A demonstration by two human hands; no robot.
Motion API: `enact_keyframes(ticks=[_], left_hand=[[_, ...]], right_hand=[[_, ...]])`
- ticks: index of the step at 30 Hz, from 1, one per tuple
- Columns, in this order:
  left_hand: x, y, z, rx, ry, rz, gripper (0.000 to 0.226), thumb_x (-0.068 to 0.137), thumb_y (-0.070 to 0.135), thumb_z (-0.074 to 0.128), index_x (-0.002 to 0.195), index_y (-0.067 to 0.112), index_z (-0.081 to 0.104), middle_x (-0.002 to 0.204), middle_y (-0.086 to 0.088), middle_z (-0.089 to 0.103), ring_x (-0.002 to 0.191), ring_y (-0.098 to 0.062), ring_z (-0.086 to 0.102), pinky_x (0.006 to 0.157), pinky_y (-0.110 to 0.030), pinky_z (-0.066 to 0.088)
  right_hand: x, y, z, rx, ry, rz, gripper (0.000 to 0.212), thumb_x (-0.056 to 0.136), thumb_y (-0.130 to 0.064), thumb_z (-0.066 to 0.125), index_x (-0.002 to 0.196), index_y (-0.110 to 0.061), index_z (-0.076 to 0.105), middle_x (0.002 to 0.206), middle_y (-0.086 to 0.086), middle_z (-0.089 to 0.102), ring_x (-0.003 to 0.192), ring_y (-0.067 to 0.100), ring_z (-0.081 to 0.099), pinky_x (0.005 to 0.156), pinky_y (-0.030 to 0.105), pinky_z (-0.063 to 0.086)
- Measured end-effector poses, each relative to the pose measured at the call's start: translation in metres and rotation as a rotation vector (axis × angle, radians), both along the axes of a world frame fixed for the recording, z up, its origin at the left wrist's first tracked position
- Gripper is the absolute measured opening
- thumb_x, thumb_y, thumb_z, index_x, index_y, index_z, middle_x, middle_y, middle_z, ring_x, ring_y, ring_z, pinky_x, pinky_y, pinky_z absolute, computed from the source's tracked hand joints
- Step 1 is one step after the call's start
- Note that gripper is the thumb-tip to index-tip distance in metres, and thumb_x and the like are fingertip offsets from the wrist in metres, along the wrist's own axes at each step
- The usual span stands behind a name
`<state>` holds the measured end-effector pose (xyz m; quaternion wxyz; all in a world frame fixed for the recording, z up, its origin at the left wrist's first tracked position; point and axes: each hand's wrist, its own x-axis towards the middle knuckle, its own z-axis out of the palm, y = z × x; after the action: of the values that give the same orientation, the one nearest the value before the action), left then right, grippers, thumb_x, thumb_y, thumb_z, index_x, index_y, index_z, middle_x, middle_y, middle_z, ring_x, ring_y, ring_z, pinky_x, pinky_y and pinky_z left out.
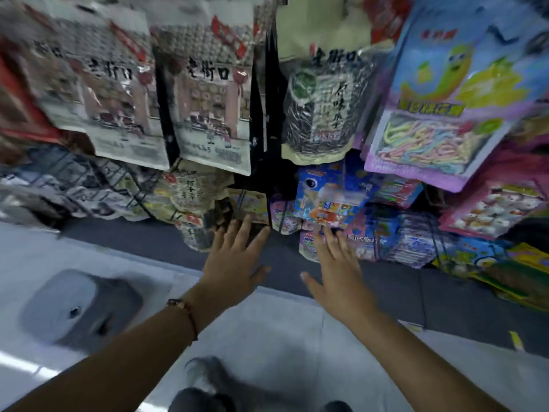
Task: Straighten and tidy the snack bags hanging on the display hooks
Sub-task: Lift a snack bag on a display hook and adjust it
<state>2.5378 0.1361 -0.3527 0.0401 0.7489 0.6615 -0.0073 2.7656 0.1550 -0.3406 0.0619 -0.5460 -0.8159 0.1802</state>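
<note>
We find both hands reaching forward and down toward the lowest row of the snack display, and neither grips anything. The left hand (234,263) is spread flat, fingers straight and apart, its tips just below a small pale packet (251,208) and beside a bag of dark seeds (196,233); motion blur keeps us from saying whether they touch. A red cord bracelet (190,316) circles that wrist. The right hand (338,272) is likewise open, fingers extended, its tips at the lower edge of a blue cartoon bag (323,191), contact uncertain. The snack bags hang in tiers above: two grey street-scene bags (208,93) at upper left and centre, a cream sunflower-seed bag (320,105) right of a black upright post (271,114), and a purple gummy-strip bag (430,126) tilted at upper right, with a pink marshmallow bag (493,206) below it. Further bags lie on the grey floor (133,236) at lower right. A grey plush whale (80,307) sits at left.
</note>
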Motion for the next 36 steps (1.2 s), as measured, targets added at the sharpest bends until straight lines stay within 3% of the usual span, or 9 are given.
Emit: enact_keyframes(ticks=[5, 12, 20, 24, 28, 36], left_hand=[[0.001, -0.019, 0.049, -0.081, 0.027, -0.030, 0.078, 0.096, 0.064, 0.034, 0.157, 0.029, 0.001, 0.164, -0.014, -0.005, 0.149, -0.039, 0.004, 0.118, -0.056, 0.011], [-0.035, -0.029, 0.075, -0.148, 0.052, -0.154, 0.080, 0.087, 0.066, 0.003, 0.157, 0.027, -0.002, 0.164, -0.014, -0.004, 0.149, -0.039, 0.006, 0.119, -0.052, 0.012], [-0.027, -0.011, 0.058, -0.228, 0.049, -0.285, 0.073, 0.100, 0.057, 0.029, 0.156, 0.027, -0.006, 0.163, -0.012, -0.011, 0.150, -0.037, -0.001, 0.120, -0.049, 0.010], [-0.002, 0.004, 0.016, -0.269, 0.011, -0.345, 0.071, 0.102, 0.050, 0.033, 0.156, 0.027, -0.007, 0.163, -0.008, -0.014, 0.151, -0.031, -0.008, 0.120, -0.044, 0.003], [0.031, 0.042, -0.065, -0.222, 0.016, -0.339, 0.072, 0.103, 0.049, 0.033, 0.156, 0.023, -0.007, 0.163, -0.008, -0.015, 0.150, -0.029, -0.010, 0.121, -0.041, 0.000], [0.053, 0.115, -0.232, 0.041, 0.229, -0.338, 0.079, 0.102, 0.046, 0.035, 0.155, 0.007, -0.008, 0.162, -0.019, -0.010, 0.150, -0.037, -0.006, 0.121, -0.049, 0.000]], right_hand=[[-0.004, -0.021, 0.042, -0.091, -0.074, -0.016, 0.080, 0.097, -0.056, 0.040, 0.155, -0.025, -0.005, 0.163, 0.002, -0.010, 0.149, 0.026, -0.011, 0.119, 0.040, -0.003], [-0.034, -0.054, 0.058, -0.174, -0.102, -0.212, 0.074, 0.099, -0.055, 0.037, 0.156, -0.026, -0.001, 0.163, 0.002, -0.007, 0.150, 0.025, -0.009, 0.119, 0.039, -0.003], [-0.026, -0.054, 0.034, -0.162, -0.170, -0.294, 0.073, 0.100, -0.052, 0.036, 0.156, -0.023, -0.001, 0.164, 0.004, -0.004, 0.150, 0.026, -0.006, 0.120, 0.040, -0.001], [0.001, -0.037, -0.010, -0.152, -0.218, -0.284, 0.074, 0.099, -0.043, 0.043, 0.155, -0.021, 0.000, 0.164, 0.005, -0.003, 0.150, 0.027, -0.005, 0.120, 0.040, -0.001], [0.031, -0.001, -0.086, -0.103, -0.304, -0.258, 0.077, 0.098, -0.031, 0.047, 0.155, -0.017, -0.001, 0.163, 0.007, -0.004, 0.149, 0.029, -0.005, 0.120, 0.040, -0.003], [0.052, 0.080, -0.249, 0.053, -0.358, -0.277, 0.077, 0.098, -0.036, 0.046, 0.155, -0.015, 0.000, 0.163, 0.008, -0.001, 0.149, 0.030, -0.003, 0.119, 0.042, -0.002]])
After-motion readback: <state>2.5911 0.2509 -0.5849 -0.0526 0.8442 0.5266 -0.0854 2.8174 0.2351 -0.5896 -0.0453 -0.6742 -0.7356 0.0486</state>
